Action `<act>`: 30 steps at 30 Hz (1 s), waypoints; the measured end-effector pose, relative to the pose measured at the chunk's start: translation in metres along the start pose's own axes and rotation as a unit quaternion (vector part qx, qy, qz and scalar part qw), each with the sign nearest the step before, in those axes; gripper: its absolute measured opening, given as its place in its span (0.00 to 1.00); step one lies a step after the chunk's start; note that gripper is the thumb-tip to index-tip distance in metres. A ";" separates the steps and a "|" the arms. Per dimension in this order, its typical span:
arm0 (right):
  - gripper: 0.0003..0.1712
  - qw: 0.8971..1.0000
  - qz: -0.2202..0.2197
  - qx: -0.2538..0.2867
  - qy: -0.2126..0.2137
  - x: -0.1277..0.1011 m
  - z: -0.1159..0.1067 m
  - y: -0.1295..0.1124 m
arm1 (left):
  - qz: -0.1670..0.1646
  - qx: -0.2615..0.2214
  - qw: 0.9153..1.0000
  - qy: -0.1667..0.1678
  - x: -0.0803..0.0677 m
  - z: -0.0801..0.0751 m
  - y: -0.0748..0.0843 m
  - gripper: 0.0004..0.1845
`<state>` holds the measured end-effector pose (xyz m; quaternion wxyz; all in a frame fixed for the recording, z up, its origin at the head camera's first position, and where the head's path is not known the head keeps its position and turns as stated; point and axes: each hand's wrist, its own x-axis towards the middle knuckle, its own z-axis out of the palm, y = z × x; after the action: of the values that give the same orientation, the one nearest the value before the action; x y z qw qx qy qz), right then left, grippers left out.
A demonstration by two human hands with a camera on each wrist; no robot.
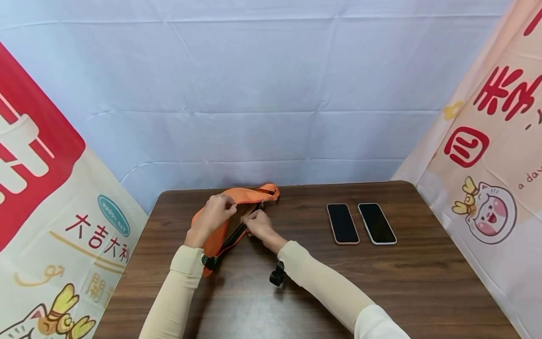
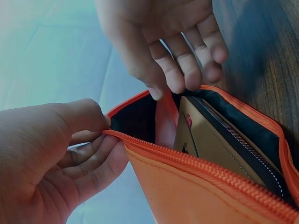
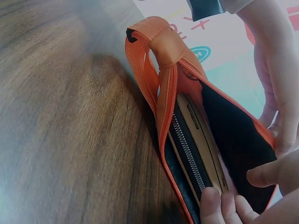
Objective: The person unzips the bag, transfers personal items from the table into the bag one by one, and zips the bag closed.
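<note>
An orange zip pouch (image 1: 220,235) stands on its edge on the dark wooden table (image 1: 381,282), unzipped. My left hand (image 1: 218,209) pinches its upper zipper edge (image 2: 140,144) between thumb and fingers and pulls the mouth wide. Inside, against black lining (image 3: 233,140), sits a flat tan wallet (image 2: 205,140) with a black zipper (image 3: 187,149). My right hand (image 1: 256,225) reaches into the mouth. Its fingertips (image 3: 219,205) curl on the end of the tan wallet (image 3: 198,126), with the thumb over the lining. The pouch's orange strap loop (image 3: 154,35) lies at its far end.
Two phones lie face up side by side to the right of the pouch, one in an orange-rimmed case (image 1: 342,223) and one in a pale case (image 1: 377,223). Printed banners stand at the left (image 1: 51,212) and right (image 1: 487,165); a pale cloth (image 1: 271,94) hangs behind.
</note>
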<state>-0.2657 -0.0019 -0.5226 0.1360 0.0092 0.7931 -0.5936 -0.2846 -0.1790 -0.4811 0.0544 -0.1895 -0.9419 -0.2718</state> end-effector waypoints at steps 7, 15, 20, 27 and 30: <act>0.12 0.999 -0.012 -0.027 0.015 -0.002 -0.007 0.000 | 0.001 0.000 1.000 0.000 -0.001 0.000 -0.001 0.07; 0.10 0.999 -0.019 -0.025 0.019 -0.006 -0.022 -0.004 | -0.004 -0.003 1.000 -0.003 -0.001 0.000 -0.001 0.06; 0.11 0.999 -0.032 -0.034 0.020 -0.008 -0.035 -0.007 | -0.010 -0.007 1.000 -0.007 0.001 0.000 -0.002 0.07; 0.12 0.997 -0.047 -0.054 0.029 -0.010 -0.051 -0.009 | -0.010 -0.008 1.000 -0.007 0.000 0.001 -0.002 0.07; 0.12 0.996 -0.049 -0.063 0.034 -0.010 -0.056 -0.009 | -0.005 -0.006 1.000 -0.004 0.000 0.001 -0.002 0.08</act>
<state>-0.2693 0.0499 -0.4978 0.0794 -0.0182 0.8325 -0.5480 -0.2850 -0.1800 -0.4833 0.0476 -0.1859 -0.9415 -0.2769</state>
